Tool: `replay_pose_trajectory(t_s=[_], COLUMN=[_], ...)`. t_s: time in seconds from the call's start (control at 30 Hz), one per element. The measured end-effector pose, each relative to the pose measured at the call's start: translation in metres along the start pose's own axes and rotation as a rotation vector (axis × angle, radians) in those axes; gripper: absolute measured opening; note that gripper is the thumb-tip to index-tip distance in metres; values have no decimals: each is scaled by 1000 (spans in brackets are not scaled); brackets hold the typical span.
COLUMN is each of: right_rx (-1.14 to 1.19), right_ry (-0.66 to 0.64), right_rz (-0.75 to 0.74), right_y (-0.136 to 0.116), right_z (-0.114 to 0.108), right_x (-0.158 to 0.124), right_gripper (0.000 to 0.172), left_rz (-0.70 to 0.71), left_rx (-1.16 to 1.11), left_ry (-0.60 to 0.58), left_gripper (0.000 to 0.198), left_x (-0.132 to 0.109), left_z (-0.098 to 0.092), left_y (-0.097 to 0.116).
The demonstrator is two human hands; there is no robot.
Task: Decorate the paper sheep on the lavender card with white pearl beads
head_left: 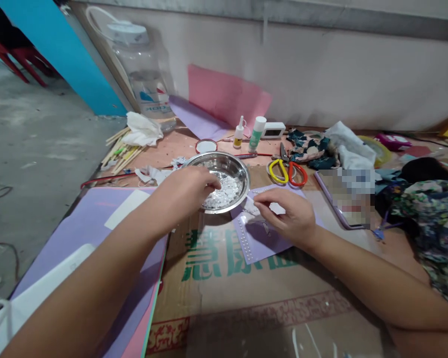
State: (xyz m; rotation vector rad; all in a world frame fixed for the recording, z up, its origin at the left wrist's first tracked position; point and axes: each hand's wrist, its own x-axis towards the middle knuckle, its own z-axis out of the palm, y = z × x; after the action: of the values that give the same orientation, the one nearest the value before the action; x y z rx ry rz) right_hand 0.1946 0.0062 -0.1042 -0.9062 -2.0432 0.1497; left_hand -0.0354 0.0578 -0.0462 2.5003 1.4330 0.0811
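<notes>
closest in, the foreground is crossed by two bare forearms [78, 288], reached out over a cardboard sheet [216, 308] printed with green characters, and straight to the action: a shiny metal bowl [237, 166], set at the cardboard's far edge, is being dipped into by the left hand [188, 194]! its fingers are curled down over the small, pale, glittering pieces [227, 191] inside; whether any are gripped cannot be told. to the right, just beside the bowl, the fingers of the right hand [289, 216] are closed to a pinch, and by them a slim pale stick [249, 199] seems to be held, its tip pointed at the rim. beneath that hand a purple card [261, 243] is laid out, its left edge lined with small pearly dots. behind, scissors [283, 154] with one yellow and one red handle are left lying, and a glue stick [257, 134] is stood next to a small white bottle [238, 136]. on the far left, wooden sticks [115, 151] are partly covered by a crumpled white tissue [144, 129].
</notes>
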Motion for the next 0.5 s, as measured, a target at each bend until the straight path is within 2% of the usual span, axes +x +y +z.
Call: replay_pose_trajectory(t_s=[0.07, 0.13, 0.3, 0.5], right_rx=[7, -4, -31, -20], right_ry=[-26, -76, -201, -217], right_rz=[-41, -111, -340, -338], right_y=[2, 4, -1, -5], right_z=[4, 8, 15, 20], right_x=[-3, -6, -9, -8], right_gripper=[13, 14, 11, 13], left_rz=[49, 34, 58, 83], left_rx=[46, 120, 220, 195], left_ry=[-58, -73, -68, -102], left_gripper=[25, 21, 20, 24], left_x=[3, 3, 1, 1], left_z=[6, 13, 20, 21], left_y=[-8, -8, 7, 7])
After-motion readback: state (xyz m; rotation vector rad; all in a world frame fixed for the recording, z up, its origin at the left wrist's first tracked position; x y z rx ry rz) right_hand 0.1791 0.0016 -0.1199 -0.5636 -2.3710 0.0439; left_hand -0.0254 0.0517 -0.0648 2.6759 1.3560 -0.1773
